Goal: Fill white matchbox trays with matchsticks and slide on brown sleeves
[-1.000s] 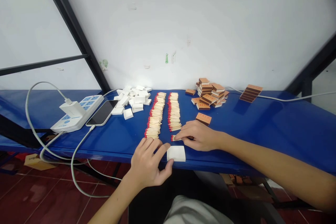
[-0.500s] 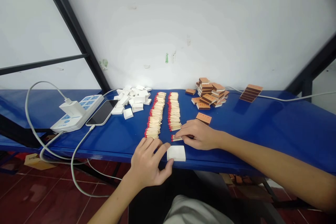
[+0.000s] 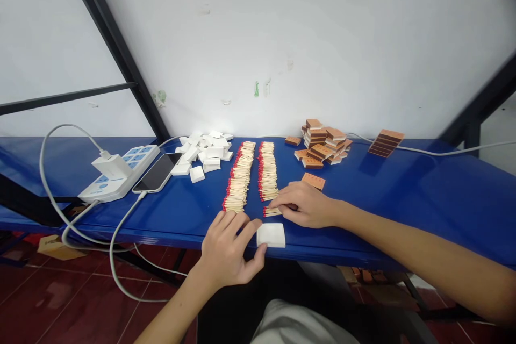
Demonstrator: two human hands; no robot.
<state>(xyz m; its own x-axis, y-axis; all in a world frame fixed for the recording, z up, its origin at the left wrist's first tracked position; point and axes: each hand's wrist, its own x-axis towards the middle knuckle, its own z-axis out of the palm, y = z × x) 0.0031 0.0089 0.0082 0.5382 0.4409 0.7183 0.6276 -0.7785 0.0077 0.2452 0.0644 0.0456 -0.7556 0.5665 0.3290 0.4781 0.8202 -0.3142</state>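
Observation:
My left hand (image 3: 228, 251) rests at the blue table's front edge, thumb and forefinger holding a small white tray (image 3: 271, 235). Just beyond it, my right hand (image 3: 304, 204) pinches a small bundle of red-tipped matches (image 3: 272, 211) lying on the table. Two long rows of matches (image 3: 250, 173) run away from my hands toward the wall. A single brown matchbox sleeve (image 3: 313, 180) lies right behind my right hand.
A pile of white trays (image 3: 205, 151) sits at the back left, beside a phone (image 3: 157, 172) and a power strip (image 3: 116, 173) with cables. Brown sleeves are heaped (image 3: 322, 143) at the back right, with a neat row (image 3: 385, 142) further right. The blue table (image 3: 423, 193) ends at a white wall.
My right hand has shifted slightly away from me with the small match bundle. The left hand and the white tray have stayed put.

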